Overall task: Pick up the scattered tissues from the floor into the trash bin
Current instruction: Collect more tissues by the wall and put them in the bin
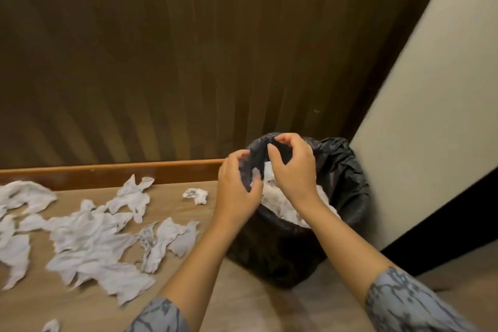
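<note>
The black trash bin point(347, 170), lined with a black bag, stands in the corner and holds a heap of white tissues point(277, 202). Both hands hover over its opening. My left hand point(237, 188) is above the bin's left rim and my right hand point(293, 167) above its middle, each with fingers loosely curved and nothing plainly gripped. A white tissue piece point(269, 170) shows between the two hands, above the heap. Several crumpled white tissues point(91, 240) lie scattered on the beige floor to the left, and a small one point(196, 194) lies near the bin.
A wood-panelled wall point(161, 62) with an orange-brown skirting board point(107, 172) runs behind the tissues. A pale wall point(431, 129) with a dark base stands right of the bin. One small tissue point(51, 326) lies at the bottom left.
</note>
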Motion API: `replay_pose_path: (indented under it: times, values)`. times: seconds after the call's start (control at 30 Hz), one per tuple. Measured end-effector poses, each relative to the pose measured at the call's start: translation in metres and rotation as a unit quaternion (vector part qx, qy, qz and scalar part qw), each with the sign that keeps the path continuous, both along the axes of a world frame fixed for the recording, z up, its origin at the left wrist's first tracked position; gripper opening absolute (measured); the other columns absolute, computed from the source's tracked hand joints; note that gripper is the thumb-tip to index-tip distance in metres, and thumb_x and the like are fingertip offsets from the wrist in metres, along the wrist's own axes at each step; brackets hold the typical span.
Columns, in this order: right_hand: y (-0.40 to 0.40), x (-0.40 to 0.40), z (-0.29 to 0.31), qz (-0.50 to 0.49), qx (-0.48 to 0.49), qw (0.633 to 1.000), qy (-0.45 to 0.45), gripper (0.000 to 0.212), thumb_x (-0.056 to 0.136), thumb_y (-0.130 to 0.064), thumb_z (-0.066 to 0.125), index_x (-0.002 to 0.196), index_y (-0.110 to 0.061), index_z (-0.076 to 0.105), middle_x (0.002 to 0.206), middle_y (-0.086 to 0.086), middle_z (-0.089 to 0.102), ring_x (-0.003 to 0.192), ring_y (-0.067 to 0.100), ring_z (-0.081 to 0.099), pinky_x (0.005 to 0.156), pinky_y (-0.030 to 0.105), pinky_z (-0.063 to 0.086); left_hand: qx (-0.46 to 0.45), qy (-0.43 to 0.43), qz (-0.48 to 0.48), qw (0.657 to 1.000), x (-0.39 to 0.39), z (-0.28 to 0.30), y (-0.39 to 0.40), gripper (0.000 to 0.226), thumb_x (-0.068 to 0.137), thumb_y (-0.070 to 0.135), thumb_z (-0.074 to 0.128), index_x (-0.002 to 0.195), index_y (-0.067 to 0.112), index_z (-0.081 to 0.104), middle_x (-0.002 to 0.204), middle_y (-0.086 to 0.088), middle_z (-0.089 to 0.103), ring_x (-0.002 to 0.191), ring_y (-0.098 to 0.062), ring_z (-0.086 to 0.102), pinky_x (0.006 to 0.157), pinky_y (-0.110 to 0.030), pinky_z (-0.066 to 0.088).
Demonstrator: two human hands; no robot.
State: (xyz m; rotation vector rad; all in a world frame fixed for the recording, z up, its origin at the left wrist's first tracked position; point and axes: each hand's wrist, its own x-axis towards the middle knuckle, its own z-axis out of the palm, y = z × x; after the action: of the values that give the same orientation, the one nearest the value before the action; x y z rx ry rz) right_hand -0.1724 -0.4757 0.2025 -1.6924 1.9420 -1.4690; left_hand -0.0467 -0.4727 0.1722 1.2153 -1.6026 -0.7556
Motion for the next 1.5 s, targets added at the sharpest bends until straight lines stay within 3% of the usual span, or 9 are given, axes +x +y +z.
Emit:
replay_pose_path:
  times: [0.13,0.47,0.8,0.97,1.07,1.13,1.27,1.4,1.5]
  values:
    - [0.003,0.076,0.006,0.131,-0.007,0.991,-0.020,0.013,0.093,-0.029,0.060,0.105,-0.026,0.057,0.102,-0.013,0.058,0.098,0.004,0.054,0.079,0.011,0.044,0.024,-0.001,0.091,0.996,0.079,-0.022,0.000,0.038,0.086,0.017,0.062,0.120,0.028,0.049,0.120,0.007,0.054,0.111,-0.010,0.052,0.093,-0.032,0.050]
    - [-0.014,0.193,-0.141,0.272,0.256,0.927,0.026,0.042,0.090,-0.040,0.059,0.129,-0.027,0.048,0.136,-0.002,0.048,0.129,0.020,0.041,0.104,0.038,0.040,0.270,-0.211,0.178,0.923,0.259,-0.119,0.050,0.052,0.083,0.029,0.068,0.129,0.018,0.046,0.133,-0.008,0.050,0.124,-0.025,0.047,0.099,-0.034,0.040]
    - [-0.025,0.216,-0.244,0.292,0.380,0.849,0.221,0.116,0.055,-0.096,0.042,0.151,-0.044,0.004,0.159,0.002,-0.025,0.142,0.029,-0.030,0.109,0.062,-0.019,0.336,-0.442,0.089,0.827,0.287,-0.174,0.032,0.136,0.051,0.059,0.083,0.149,0.037,-0.009,0.146,-0.005,-0.046,0.131,-0.031,-0.045,0.111,-0.056,-0.013]
    - [-0.028,0.235,-0.269,0.393,0.242,0.829,0.315,0.079,0.080,-0.081,0.029,0.149,-0.043,0.019,0.160,-0.003,-0.013,0.146,0.024,-0.020,0.113,0.053,-0.019,0.240,-0.307,0.136,0.911,0.292,-0.226,0.042,0.077,0.076,0.057,0.067,0.141,0.031,0.034,0.158,0.010,0.007,0.148,-0.023,-0.008,0.117,-0.045,0.000]
    - [-0.023,0.235,-0.282,0.434,0.163,0.856,0.229,0.044,0.094,-0.053,0.046,0.125,-0.025,0.055,0.149,0.005,0.040,0.141,0.024,0.024,0.115,0.052,0.018,0.143,-0.235,0.206,0.939,0.286,-0.249,0.081,0.035,0.086,0.044,0.055,0.115,0.023,0.057,0.131,0.006,0.046,0.133,-0.017,0.032,0.109,-0.032,0.031]
    - [-0.019,0.230,-0.287,0.428,0.104,0.874,0.205,0.020,0.092,-0.034,0.055,0.102,-0.018,0.059,0.115,0.003,0.056,0.112,0.023,0.047,0.097,0.043,0.040,0.113,-0.220,0.247,0.937,0.282,-0.254,0.100,0.022,0.082,0.036,0.055,0.097,0.021,0.060,0.107,0.007,0.051,0.110,-0.018,0.047,0.091,-0.025,0.037]
    - [-0.020,0.221,-0.287,0.413,0.116,0.886,0.176,0.021,0.080,-0.021,0.067,0.075,-0.021,0.046,0.082,-0.004,0.048,0.079,0.014,0.042,0.066,0.026,0.036,0.118,-0.183,0.285,0.933,0.282,-0.249,0.110,0.026,0.076,0.034,0.071,0.089,0.028,0.049,0.082,0.010,0.051,0.079,-0.012,0.049,0.068,-0.017,0.034]
    - [-0.044,0.221,-0.269,0.331,0.142,0.928,0.091,0.028,0.079,-0.007,0.065,0.076,-0.021,0.042,0.079,-0.004,0.045,0.069,0.012,0.041,0.060,0.023,0.030,0.104,-0.097,0.368,0.919,0.284,-0.221,0.092,0.033,0.077,0.021,0.078,0.104,0.016,0.060,0.083,0.007,0.063,0.072,-0.005,0.058,0.064,-0.008,0.041]
    - [-0.082,0.226,-0.244,0.194,0.135,0.972,0.009,0.018,0.087,-0.003,0.053,0.103,-0.011,0.052,0.108,0.007,0.051,0.098,0.018,0.049,0.082,0.025,0.039,-0.005,-0.081,0.411,0.908,0.290,-0.200,0.072,0.014,0.084,0.024,0.069,0.088,0.011,0.071,0.077,0.004,0.068,0.069,-0.005,0.060,0.060,-0.020,0.049]
